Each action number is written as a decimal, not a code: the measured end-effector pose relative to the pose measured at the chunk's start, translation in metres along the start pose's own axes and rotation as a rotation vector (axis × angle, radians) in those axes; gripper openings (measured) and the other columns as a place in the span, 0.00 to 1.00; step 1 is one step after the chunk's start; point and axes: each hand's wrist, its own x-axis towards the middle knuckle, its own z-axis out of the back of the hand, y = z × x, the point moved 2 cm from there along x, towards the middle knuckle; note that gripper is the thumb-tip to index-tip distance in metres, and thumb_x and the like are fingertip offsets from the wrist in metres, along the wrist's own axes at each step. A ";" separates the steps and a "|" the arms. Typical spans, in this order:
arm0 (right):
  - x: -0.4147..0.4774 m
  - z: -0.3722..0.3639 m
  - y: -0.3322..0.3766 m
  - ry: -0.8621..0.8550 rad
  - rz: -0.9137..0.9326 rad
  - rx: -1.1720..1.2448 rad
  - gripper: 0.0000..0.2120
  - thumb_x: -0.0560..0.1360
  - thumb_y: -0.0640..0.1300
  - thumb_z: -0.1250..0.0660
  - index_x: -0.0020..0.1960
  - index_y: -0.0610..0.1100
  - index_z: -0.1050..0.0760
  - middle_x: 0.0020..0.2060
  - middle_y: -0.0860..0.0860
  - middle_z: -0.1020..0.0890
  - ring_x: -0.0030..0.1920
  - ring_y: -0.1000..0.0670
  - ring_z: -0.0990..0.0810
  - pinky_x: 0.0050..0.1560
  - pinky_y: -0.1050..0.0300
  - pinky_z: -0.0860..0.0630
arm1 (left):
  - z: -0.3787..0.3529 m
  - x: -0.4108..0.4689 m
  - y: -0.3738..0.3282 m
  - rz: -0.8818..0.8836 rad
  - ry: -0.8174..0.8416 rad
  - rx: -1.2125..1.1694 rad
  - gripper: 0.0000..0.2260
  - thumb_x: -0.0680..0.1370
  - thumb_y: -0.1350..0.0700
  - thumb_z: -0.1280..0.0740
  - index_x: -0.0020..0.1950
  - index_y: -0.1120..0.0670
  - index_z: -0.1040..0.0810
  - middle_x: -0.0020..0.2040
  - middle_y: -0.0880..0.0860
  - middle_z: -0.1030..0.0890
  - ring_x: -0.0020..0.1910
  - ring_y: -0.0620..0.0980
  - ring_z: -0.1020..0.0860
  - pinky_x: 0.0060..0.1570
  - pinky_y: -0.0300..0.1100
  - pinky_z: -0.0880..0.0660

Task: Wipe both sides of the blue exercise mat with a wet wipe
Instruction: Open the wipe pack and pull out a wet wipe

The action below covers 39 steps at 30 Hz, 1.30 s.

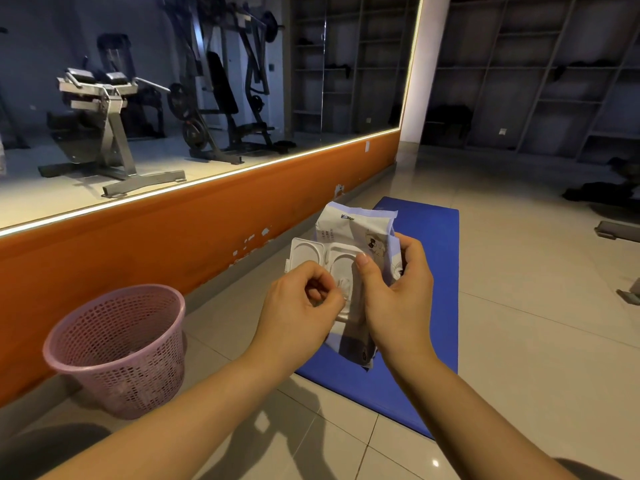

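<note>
The blue exercise mat (429, 271) lies flat on the tiled floor, running away from me beside the orange wall. Above it I hold a white pack of wet wipes (360, 233) with its plastic flip lid (306, 252) swung open to the left. My right hand (398, 289) grips the pack from the right side, thumb across its front. My left hand (301, 299) has its fingers curled at the pack's opening, pinching the tip of a wet wipe (343, 289) that barely shows.
A pink mesh waste basket (117, 348) stands on the floor at the left, close to the orange wall base (138, 244). A large mirror above reflects gym machines. Dark items and grey equipment parts (616, 230) lie on the floor at the far right.
</note>
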 end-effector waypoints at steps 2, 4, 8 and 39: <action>0.000 0.000 -0.001 0.004 -0.001 0.005 0.16 0.78 0.41 0.29 0.64 0.45 0.27 0.56 0.55 0.19 0.56 0.60 0.21 0.46 0.69 0.22 | -0.001 0.000 0.001 0.018 0.000 -0.008 0.05 0.77 0.59 0.27 0.42 0.52 0.21 0.35 0.50 0.22 0.34 0.47 0.25 0.36 0.39 0.24; 0.000 0.000 -0.001 0.008 0.004 0.004 0.16 0.78 0.41 0.29 0.64 0.45 0.27 0.56 0.55 0.19 0.56 0.60 0.21 0.46 0.69 0.22 | -0.001 0.000 0.001 0.040 -0.020 -0.009 0.05 0.77 0.59 0.28 0.42 0.52 0.20 0.35 0.50 0.20 0.34 0.49 0.23 0.35 0.38 0.23; 0.000 0.000 -0.005 0.026 0.017 -0.022 0.16 0.78 0.42 0.29 0.64 0.46 0.28 0.54 0.59 0.20 0.55 0.63 0.22 0.45 0.69 0.22 | 0.000 0.003 0.001 0.137 0.018 -0.059 0.06 0.78 0.61 0.30 0.42 0.54 0.18 0.36 0.53 0.18 0.38 0.54 0.21 0.38 0.42 0.22; 0.006 -0.003 -0.046 0.087 -0.129 -0.212 0.11 0.80 0.48 0.32 0.60 0.49 0.29 0.47 0.61 0.22 0.46 0.64 0.22 0.37 0.70 0.26 | 0.037 0.026 -0.009 0.393 -0.088 -0.741 0.10 0.83 0.64 0.41 0.44 0.58 0.25 0.37 0.54 0.25 0.40 0.49 0.23 0.46 0.44 0.19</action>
